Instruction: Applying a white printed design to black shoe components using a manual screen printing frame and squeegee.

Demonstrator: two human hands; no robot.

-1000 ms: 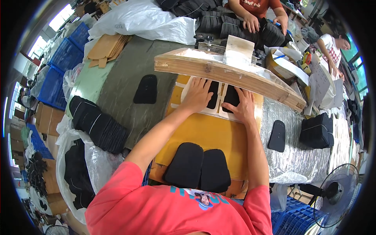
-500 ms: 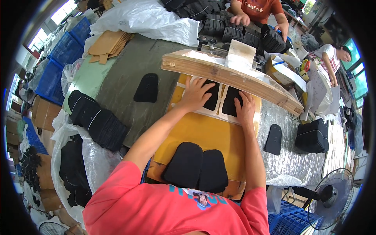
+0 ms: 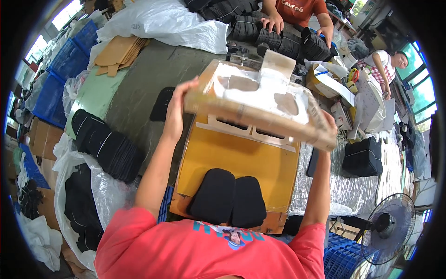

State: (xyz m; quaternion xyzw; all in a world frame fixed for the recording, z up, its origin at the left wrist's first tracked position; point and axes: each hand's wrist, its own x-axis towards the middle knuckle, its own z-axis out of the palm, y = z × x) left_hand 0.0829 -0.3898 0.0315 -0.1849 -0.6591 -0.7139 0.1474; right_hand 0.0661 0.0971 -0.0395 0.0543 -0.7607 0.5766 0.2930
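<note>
- A wooden frame (image 3: 253,114) is held over the far part of a yellow board (image 3: 232,160); its near bar is blurred, and whether it touches what lies beneath cannot be told.
- The frame's left end is gripped by the left hand (image 3: 177,108), its right end by the right hand (image 3: 331,122), which is partly hidden by the wood.
- The frame's upper face is coated in white, with two brownish patches, and a pale block (image 3: 277,66) is stood at its far side.
- Under the near bar, a pale template (image 3: 275,141) is partly covered; dark material is seen through its two openings.
- On the board's near edge, two rounded black pads (image 3: 212,197) are laid side by side, touching.
- To the left, one black pad (image 3: 160,106) is laid on the grey counter (image 3: 134,90), near a tied black stack (image 3: 104,148).
- To the right, another black stack (image 3: 360,157) is set, with a fan (image 3: 386,226) nearer the wearer.
- Beyond the frame, rows of black pieces (image 3: 290,44) are touched by a co-worker's hands (image 3: 273,22).
</note>
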